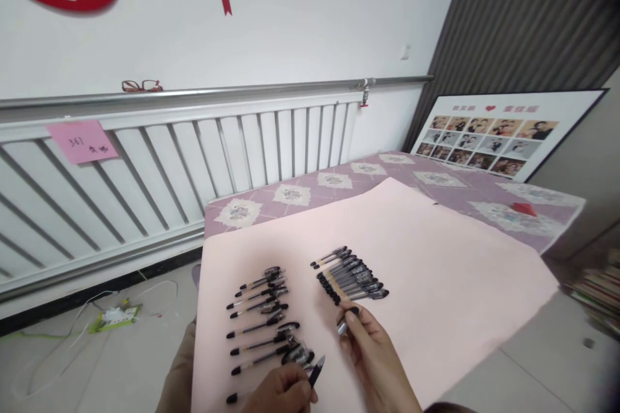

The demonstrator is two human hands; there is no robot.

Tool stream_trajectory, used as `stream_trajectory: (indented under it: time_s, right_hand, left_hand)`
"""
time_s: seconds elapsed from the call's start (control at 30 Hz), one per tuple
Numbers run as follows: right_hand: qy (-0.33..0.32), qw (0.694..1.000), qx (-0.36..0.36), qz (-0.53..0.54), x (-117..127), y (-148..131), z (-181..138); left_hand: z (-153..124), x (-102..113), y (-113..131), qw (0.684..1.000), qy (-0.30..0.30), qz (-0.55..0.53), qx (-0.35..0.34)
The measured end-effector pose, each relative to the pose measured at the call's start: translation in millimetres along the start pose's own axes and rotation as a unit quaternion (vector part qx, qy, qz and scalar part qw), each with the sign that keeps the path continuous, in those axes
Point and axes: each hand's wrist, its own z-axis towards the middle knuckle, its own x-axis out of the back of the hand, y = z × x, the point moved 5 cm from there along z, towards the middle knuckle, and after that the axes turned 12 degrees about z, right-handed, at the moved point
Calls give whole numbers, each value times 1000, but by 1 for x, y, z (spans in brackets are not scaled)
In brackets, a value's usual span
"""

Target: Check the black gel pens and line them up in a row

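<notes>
My left hand (285, 390) is closed around a black-gripped pen (317, 370), its bare tip pointing up and to the right. In my right hand (372, 350), thumb and fingers pinch a dark pen cap (347, 321) with a clear, silvery part. Just above the left hand, a loose column of pens (261, 342) lies on the pink sheet (436, 258), with dark caps near their right ends. Beyond my right hand, a tighter row of pens (351, 274) lies side by side. Part of the pen in my left hand is hidden by the fingers.
Under the sheet is a purple patterned tablecloth (334, 179). A white radiator (232, 148) runs along the wall, with glasses (142, 86) on the pipe. A photo board (504, 132) leans at the back right. A power strip (115, 317) lies on the floor, left.
</notes>
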Motion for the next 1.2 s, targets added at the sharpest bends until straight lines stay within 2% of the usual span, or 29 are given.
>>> stream_trajectory:
  time_s: [0.07,0.17,0.23,0.37,0.47,0.57,0.7,0.77,0.83,0.9,1.0,1.1,1.2]
  right_hand:
    - [32,999,-17,41,2,2,-6]
    - [20,995,-66,71,-4,19,-20]
    - [1,993,-92,70,-11,36,-32]
    - [-16,996,-86,5,-26,59,-50]
    - [-52,992,-69,-94,-36,62,-57]
    - [-80,982,-44,-166,-42,58,-58]
    - [-102,975,-29,-193,-41,58,-56]
    - [-104,977,-32,-185,-38,62,-56]
    - [-105,978,-43,-177,-35,67,-56]
    - [-108,976,-60,-181,-33,71,-58]
    - [-104,966,-64,-229,-32,73,-59]
    - [-93,947,-31,-306,-35,69,-59]
    - [-102,937,-22,-334,-41,66,-59]
  left_hand:
    - [-6,6,-11,1000,18,-17,2]
    - [-14,12,-17,997,42,-63,0]
    - [-20,13,-13,995,48,-92,0]
    - [-33,13,2,994,52,-95,-12]
    - [-39,15,7,997,70,-39,-18]
    - [-43,21,9,991,108,62,-44]
    - [-51,33,22,949,182,224,-125]
    - [-51,33,23,954,155,229,-119]
    - [-50,32,19,971,98,200,-87]
    - [-51,32,14,975,80,198,-62]
    - [-54,36,13,955,118,264,-71]
    - [-59,39,13,929,152,326,-86]
    - [-61,41,9,922,157,343,-82]
